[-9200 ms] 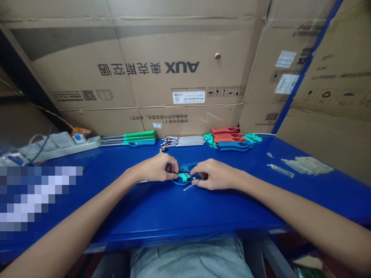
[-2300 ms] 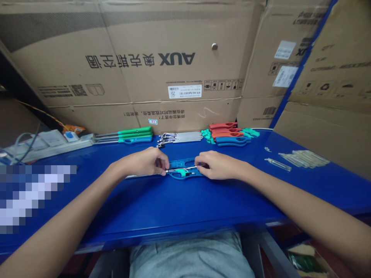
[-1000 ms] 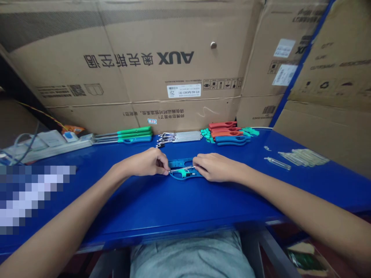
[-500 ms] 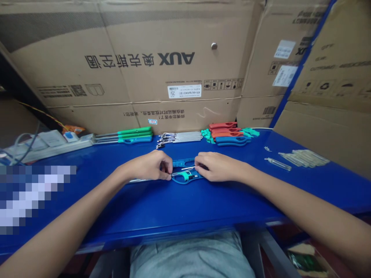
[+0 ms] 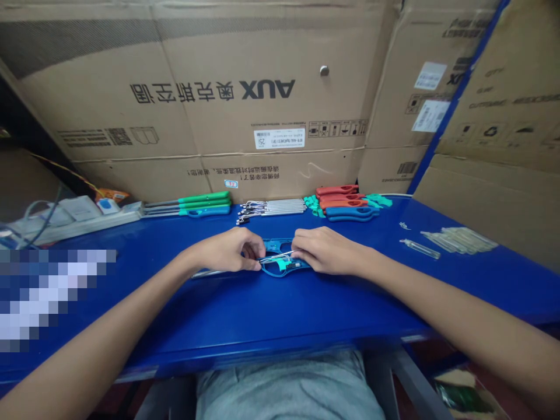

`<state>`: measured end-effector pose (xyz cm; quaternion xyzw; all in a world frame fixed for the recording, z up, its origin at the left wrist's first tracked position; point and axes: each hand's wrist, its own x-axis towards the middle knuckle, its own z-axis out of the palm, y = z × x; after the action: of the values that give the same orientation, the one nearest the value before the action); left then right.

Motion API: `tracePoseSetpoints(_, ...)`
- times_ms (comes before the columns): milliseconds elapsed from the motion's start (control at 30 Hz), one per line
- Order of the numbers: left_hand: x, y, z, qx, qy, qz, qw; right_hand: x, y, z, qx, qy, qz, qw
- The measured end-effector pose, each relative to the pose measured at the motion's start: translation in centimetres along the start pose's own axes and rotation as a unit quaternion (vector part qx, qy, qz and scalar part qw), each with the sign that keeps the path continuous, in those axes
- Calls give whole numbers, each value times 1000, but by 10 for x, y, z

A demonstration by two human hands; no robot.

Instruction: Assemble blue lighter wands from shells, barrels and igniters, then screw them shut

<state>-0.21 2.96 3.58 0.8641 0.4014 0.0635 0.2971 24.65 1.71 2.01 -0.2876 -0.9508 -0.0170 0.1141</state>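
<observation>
A blue half-shell of a long lighter [image 5: 272,272] lies on the table between my hands, with a turquoise trigger [image 5: 284,263] and a small black part inside. Its silver tube [image 5: 206,273] sticks out to the left beneath my left hand. My left hand [image 5: 234,249] is closed, thumb and fingertips pinching the lighter where tube and shell meet. In my closed right hand [image 5: 326,251] is a thin silver rod-like tool [image 5: 280,255], pointing left over the shell; its far end reaches my left fingertips. Just behind lies a second blue shell half [image 5: 273,244], partly hidden by my hands.
Along the back lie green and blue lighter halves with tubes [image 5: 203,202], silver tubes with wires [image 5: 284,206], turquoise triggers [image 5: 312,205] and red and blue handle shells [image 5: 345,201]. Clear fuel tubes [image 5: 459,239] lie right. A power strip [image 5: 87,224] stands left; cardboard [image 5: 210,52] walls the back.
The silver tool in my right hand has moved left across the shell, up to my left fingertips. My left hand keeps its pinch, almost unmoved.
</observation>
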Motion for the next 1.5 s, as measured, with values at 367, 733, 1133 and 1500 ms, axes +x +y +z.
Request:
tracePoseSetpoints(367, 3, 3, 5, -35, 66, 27, 997, -3, 3, 1, 122, 69, 5, 990)
tracePoseSetpoints(733, 5, 2, 8, -23, 79, 25, 996, 0, 5, -2, 144, 87, 87, 982)
tracePoseSetpoints(1133, 5, 8, 13, -26, 64, 56, 996, 3, 6, 1, 187, 27, 58, 980)
tracePoseSetpoints(1500, 4, 11, 14, -21, 66, 74, 995, 5, 6, -4, 265, -10, 118, 957)
